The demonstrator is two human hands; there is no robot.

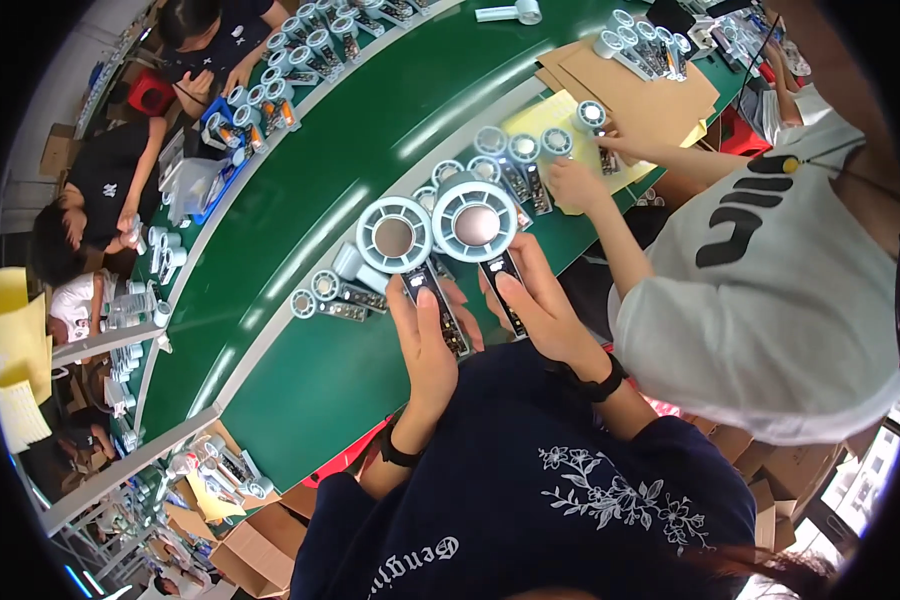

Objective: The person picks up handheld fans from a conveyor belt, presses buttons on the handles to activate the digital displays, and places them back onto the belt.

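In my left hand (428, 350) is a pale blue handheld fan (394, 236), its round head up and its open handle showing a circuit board. My right hand (545, 315) grips a second handheld fan (474, 221) of the same kind, also by the handle. The two round heads are side by side, close together, over the green bench. Several more unfinished fans (450, 173) are lined up just beyond them, partly hidden. To the left of my left hand, two fans (324, 285) lie on the bench with their handles pointing right.
At my right, a person in a white shirt (760, 270) reaches over fans on yellow paper (542, 116). Brown cardboard sheets (660, 100) lie beyond. A green conveyor belt (300, 200) curves past the bench; people and rows of fans (315, 50) line its far side.
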